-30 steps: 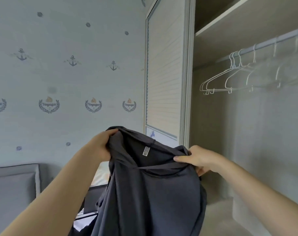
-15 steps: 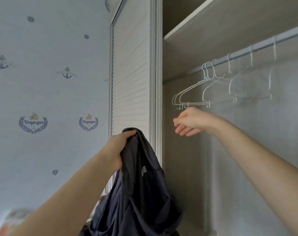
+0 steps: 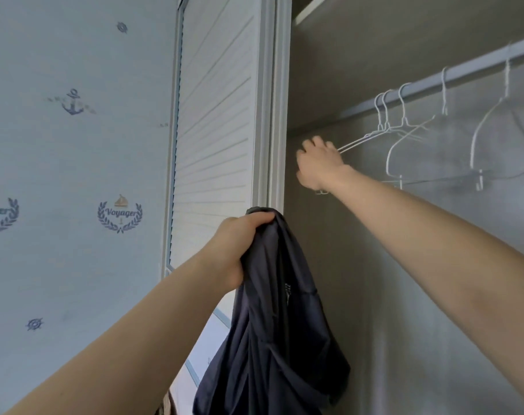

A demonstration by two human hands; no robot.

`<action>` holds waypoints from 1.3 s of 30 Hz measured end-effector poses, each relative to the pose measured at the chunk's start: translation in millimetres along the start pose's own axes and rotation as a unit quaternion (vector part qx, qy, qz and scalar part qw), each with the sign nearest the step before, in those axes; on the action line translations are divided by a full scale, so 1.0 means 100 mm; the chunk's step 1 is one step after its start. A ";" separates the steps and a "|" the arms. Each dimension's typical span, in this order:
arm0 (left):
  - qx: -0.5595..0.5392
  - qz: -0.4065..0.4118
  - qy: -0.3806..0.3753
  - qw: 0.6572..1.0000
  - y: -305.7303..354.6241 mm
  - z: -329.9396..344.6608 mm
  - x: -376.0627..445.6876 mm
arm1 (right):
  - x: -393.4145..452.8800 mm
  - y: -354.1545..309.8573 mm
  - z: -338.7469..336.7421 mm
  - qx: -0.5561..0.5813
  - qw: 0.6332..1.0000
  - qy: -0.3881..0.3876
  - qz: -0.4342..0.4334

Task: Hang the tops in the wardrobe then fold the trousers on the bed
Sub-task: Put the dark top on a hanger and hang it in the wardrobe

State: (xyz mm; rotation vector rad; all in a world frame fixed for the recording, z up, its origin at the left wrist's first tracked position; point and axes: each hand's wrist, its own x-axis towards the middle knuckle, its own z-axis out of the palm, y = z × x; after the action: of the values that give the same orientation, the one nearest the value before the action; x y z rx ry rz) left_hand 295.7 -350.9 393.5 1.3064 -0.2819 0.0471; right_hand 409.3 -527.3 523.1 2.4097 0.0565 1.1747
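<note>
A dark navy top [image 3: 278, 324] hangs bunched from my left hand [image 3: 239, 238], which grips it by its upper edge in front of the wardrobe's door frame. My right hand [image 3: 317, 164] reaches into the open wardrobe and its fingers curl round the left end of the white wire hangers [image 3: 371, 136]. These leftmost hangers still hook over the grey rail [image 3: 464, 70]. The hanger ends are hidden behind my hand.
Further white hangers [image 3: 488, 139] hang along the rail to the right. A white slatted sliding door [image 3: 216, 130] stands left of the opening, with a shelf [image 3: 311, 7] above the rail. The wall with anchor wallpaper [image 3: 75, 175] fills the left.
My right hand let go of the top, rose and took hold of the end of the leftmost hangers. The top now hangs from my left hand alone. The view turned right and up.
</note>
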 end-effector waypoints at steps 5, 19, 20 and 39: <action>0.023 0.009 -0.017 1.000 -0.04 0.01 0.25 | 0.34 0.03 0.15 -0.129 0.981 -0.145 0.016; 0.025 0.036 -0.028 0.999 -0.05 -0.01 0.52 | 0.08 0.38 0.30 -0.207 0.964 -0.077 0.145; 0.023 0.036 -0.030 0.999 -0.05 -0.01 0.53 | 0.08 0.38 0.30 -0.210 0.960 -0.086 0.166; 0.045 0.016 -0.074 0.996 -0.13 -0.15 0.54 | 0.60 0.56 -0.07 0.259 0.879 -0.110 0.385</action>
State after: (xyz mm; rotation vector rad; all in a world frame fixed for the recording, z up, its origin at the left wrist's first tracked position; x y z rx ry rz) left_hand 353.4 -347.3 390.1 1.3965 -0.4322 -0.0107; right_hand 432.8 -561.1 594.2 3.1652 -0.8355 1.2926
